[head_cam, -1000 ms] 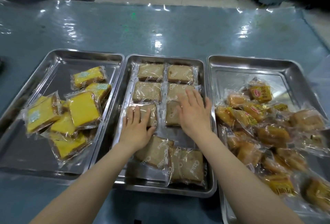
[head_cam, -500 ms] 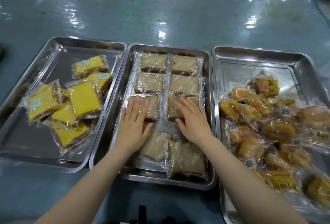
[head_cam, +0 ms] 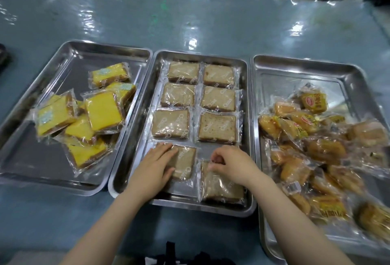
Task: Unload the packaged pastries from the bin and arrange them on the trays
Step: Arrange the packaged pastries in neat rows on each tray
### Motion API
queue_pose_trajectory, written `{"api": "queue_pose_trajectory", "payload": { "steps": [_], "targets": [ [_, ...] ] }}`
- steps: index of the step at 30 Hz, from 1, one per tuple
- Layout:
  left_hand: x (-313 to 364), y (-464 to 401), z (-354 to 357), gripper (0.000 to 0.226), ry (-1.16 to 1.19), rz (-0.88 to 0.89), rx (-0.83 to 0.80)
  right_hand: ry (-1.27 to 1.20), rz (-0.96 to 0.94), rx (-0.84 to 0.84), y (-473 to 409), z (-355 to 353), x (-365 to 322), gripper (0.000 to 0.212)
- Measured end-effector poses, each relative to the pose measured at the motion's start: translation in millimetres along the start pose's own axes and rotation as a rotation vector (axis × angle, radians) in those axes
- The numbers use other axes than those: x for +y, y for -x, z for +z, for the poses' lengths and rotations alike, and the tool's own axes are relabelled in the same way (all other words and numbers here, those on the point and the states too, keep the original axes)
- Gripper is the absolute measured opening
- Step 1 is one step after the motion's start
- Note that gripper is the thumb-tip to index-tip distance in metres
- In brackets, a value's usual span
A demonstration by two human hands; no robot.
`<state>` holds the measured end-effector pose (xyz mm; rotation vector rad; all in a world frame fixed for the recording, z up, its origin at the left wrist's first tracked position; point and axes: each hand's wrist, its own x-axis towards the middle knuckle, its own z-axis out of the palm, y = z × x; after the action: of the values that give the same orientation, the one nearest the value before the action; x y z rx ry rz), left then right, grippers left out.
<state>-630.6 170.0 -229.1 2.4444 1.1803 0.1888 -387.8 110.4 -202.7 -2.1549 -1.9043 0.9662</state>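
**A:** Where are the two grips?

**B:** Both are over the near end of the middle stainless steel tray (head_cam: 245, 104). The left hand (head_cam: 153, 167) lies flat, fingers straight and spread a little, pressing on a brown slice cake in a clear wrapper (head_cam: 184, 164). Most of that packet shows just to the right of the fingers.

**A:** And the other grip?

**B:** The right hand (head_cam: 231, 164) has its fingers curled, pinching the far edge of a second clear-wrapped brown cake (head_cam: 220, 188), which lies under and nearer than the grip, against the tray's near right corner.

**A:** What is beyond the grips?

**B:** Six more brown wrapped cakes (head_cam: 217, 126) in two columns of three, lying flat and close together, farther out than both hands. The nearest pair sits just beyond the fingertips, with a bare strip of tray between the right grip and the row.

**A:** To the sides?

**B:** Left of the left grip, a second steel tray (head_cam: 69, 57) holds a loose pile of yellow sponge cakes in clear wrappers (head_cam: 103, 111), overlapping one another. Right of the right grip, a third steel tray (head_cam: 346, 72) carries a heap of golden-brown buns in clear and yellow wrappers (head_cam: 312, 148). All three trays stand side by side on a glossy blue-grey bench (head_cam: 211, 23).
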Motion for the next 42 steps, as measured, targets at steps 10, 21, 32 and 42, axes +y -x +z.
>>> {"api": "queue_pose_trajectory", "payload": {
  "steps": [10,21,32,42],
  "targets": [
    [-10,10,-3,0.068,-0.083,-0.099,0.004,0.189,0.086,0.233,6,53,-22,0.066],
    [-12,5,-1,0.071,-0.171,-0.04,-0.15,0.302,0.124,0.202,7,59,-25,0.07],
    [-12,-70,0,0.075,-0.228,-0.019,-0.189,0.292,0.083,0.243,-45,25,-5,0.066],
    [-7,-65,4,0.065,-0.208,0.004,-0.092,0.22,0.073,0.347,-48,16,-9,0.058]
  ]
}}
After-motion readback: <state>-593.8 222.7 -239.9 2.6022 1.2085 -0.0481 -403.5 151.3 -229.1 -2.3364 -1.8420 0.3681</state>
